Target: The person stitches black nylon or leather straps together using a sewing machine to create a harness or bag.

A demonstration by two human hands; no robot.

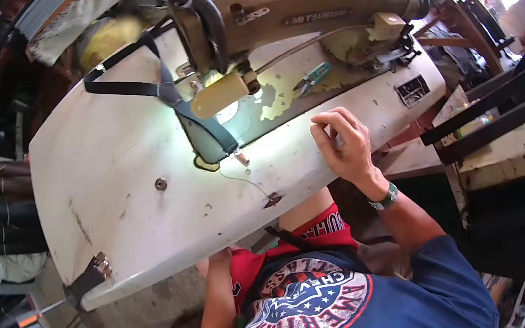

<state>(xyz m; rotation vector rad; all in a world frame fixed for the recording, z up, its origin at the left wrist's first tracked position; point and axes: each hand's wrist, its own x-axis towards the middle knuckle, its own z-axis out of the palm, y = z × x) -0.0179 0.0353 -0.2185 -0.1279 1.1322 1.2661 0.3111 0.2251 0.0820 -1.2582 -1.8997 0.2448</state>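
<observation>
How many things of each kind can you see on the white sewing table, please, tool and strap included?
Sewing machine: 1
Black strap: 1
Teal-handled snips: 1
Hand resting on the table: 1
Total: 4
The other hand is below the table edge, out of clear view.

R hand point(342, 143) rests on sewing table point(118, 184) w/ black strap point(203, 122).
</observation>
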